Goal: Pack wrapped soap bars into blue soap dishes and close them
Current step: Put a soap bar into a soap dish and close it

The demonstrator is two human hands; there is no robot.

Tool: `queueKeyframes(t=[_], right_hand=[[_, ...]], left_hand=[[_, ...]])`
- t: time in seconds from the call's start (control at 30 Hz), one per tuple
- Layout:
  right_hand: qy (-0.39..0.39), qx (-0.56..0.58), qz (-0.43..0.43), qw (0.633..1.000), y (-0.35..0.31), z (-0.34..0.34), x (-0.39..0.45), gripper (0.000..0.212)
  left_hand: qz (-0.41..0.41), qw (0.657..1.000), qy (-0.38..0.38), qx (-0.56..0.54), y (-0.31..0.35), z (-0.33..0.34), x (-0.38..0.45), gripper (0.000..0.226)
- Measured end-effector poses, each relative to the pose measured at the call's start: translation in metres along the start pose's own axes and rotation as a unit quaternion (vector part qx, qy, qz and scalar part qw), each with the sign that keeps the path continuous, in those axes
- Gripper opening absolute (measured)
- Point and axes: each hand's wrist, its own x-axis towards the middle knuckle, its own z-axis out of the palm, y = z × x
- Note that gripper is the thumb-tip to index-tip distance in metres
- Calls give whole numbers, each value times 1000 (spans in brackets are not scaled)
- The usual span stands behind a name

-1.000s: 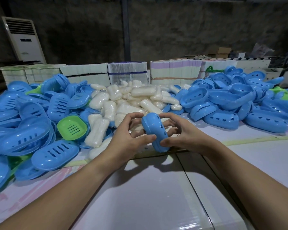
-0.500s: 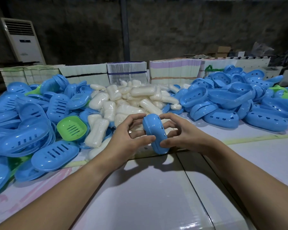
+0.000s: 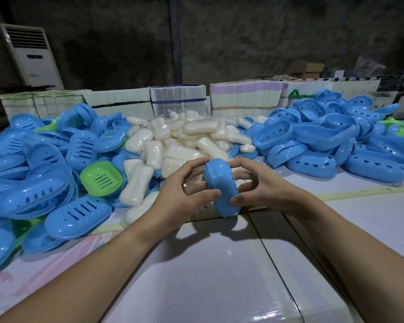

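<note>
Both hands, left hand (image 3: 181,194) and right hand (image 3: 261,186), have their grip clamped on one closed blue soap dish (image 3: 221,186) held edgewise between them; beyond lies the wrapped soap pile (image 3: 184,141), flanked by many unfilled dishes.

Worktop (image 3: 208,276): soap bars (image 3: 184,141) heaped centre rear; slotted dish halves (image 3: 40,164) piled left; dish shells (image 3: 336,145) piled right; stacked card bundles (image 3: 177,99) behind; closed dish (image 3: 221,185) held before heap

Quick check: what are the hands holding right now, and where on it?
Both hands hold one closed blue soap dish on edge: left hand pinches its left face, right hand its right face.
</note>
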Motion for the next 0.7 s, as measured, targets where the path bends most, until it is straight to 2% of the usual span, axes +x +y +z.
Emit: queueKeyframes(t=[0.7], right_hand=[[-14,41,10,999,-1,1,1,58]], left_hand=[[-5,1000,-20,-10,5,-1,1,61]])
